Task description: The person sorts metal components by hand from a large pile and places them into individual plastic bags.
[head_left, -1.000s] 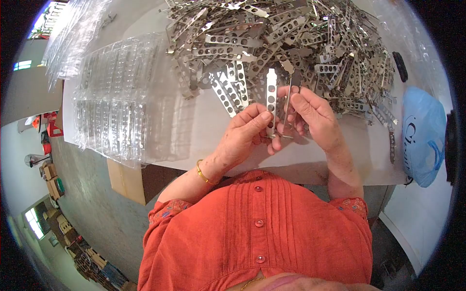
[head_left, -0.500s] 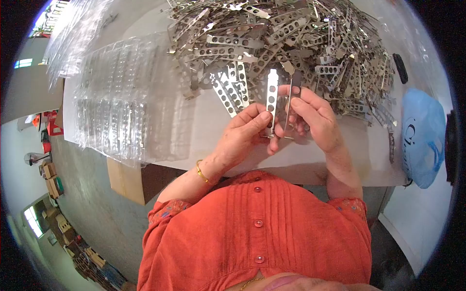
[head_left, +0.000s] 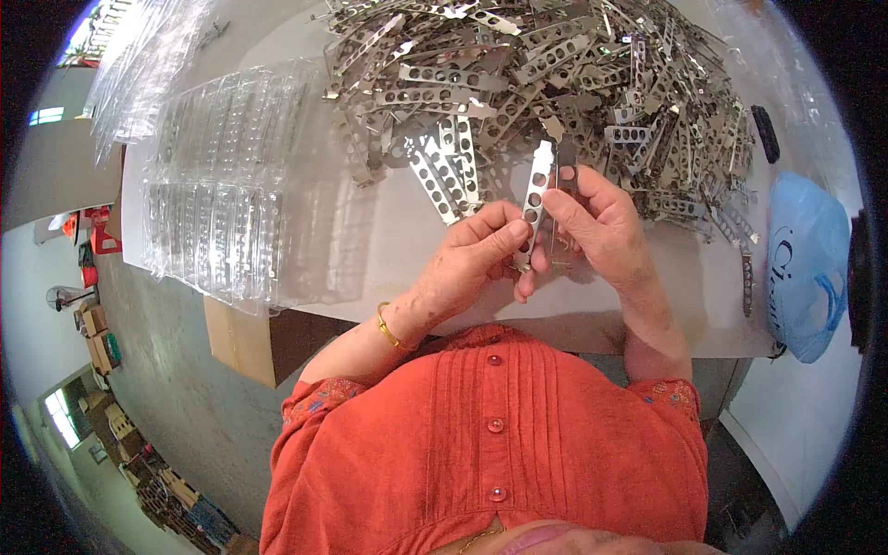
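Note:
My left hand (head_left: 476, 248) pinches the lower end of a shiny metal slot bracket (head_left: 537, 180) with a row of round holes, its notched tip pointing up. My right hand (head_left: 599, 222) is closed just beside it, gripping another slot bracket (head_left: 555, 131) seen nearly edge-on. The right thumb lies against the face of the left bracket. Fingers hide the lower parts of both pieces. Several bright brackets (head_left: 444, 176) lie fanned on the table left of my hands. A large heap of similar brackets (head_left: 555, 69) spreads behind them.
Clear plastic blister trays (head_left: 217, 213) are stacked on the left of the white table (head_left: 370, 268). A blue plastic bag (head_left: 807, 268) and a black object (head_left: 765, 134) sit at the right edge. A cardboard box (head_left: 239, 340) stands below the table's front left.
The bracket in my left hand has shifted right and tilted toward the right-hand bracket. My right thumb has come onto its face.

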`<state>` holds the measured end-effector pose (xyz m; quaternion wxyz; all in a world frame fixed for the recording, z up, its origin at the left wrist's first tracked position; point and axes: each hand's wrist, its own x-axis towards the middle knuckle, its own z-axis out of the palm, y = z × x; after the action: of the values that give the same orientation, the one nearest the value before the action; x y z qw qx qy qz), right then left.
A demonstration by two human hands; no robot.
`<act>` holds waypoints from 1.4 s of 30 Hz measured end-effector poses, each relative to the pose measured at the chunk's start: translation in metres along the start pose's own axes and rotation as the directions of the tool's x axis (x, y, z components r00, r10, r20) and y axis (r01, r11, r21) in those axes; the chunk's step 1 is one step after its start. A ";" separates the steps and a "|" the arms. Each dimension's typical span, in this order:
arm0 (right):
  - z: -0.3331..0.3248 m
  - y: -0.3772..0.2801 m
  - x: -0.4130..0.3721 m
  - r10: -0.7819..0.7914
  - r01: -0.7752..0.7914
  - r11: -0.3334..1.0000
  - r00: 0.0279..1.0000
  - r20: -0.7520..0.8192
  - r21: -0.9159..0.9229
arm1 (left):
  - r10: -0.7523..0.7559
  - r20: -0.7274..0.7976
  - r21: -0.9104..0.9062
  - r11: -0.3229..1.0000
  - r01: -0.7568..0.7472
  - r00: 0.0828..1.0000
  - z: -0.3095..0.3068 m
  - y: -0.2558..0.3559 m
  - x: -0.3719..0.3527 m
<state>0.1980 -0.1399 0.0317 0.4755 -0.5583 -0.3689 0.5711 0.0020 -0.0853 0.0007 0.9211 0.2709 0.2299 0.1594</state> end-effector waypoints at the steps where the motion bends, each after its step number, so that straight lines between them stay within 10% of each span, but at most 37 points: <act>1: 0.000 -0.001 0.000 0.027 -0.027 1.000 1.000 0.008 0.012 | 0.000 0.000 0.000 1.000 0.000 1.000 0.001 0.000 0.000; 16: 0.002 -0.005 -0.001 0.028 -0.032 0.998 0.997 0.067 0.061 | -0.074 0.038 -0.032 0.997 0.075 0.997 0.004 0.006 0.000; 36: 0.002 -0.004 -0.002 -0.066 0.066 0.998 0.998 -0.005 -0.020 | 0.373 -0.137 0.457 0.846 -0.276 0.918 0.007 0.018 0.000; 42: 0.006 -0.008 -0.004 -0.087 0.085 0.996 0.994 -0.071 -0.028 | 0.271 -0.085 0.398 0.891 -0.217 0.959 0.000 0.027 0.000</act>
<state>0.1931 -0.1407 0.0408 0.5058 -0.5681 -0.3824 0.5246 -0.0026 -0.0641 0.0161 0.8044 0.4614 0.2839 0.2440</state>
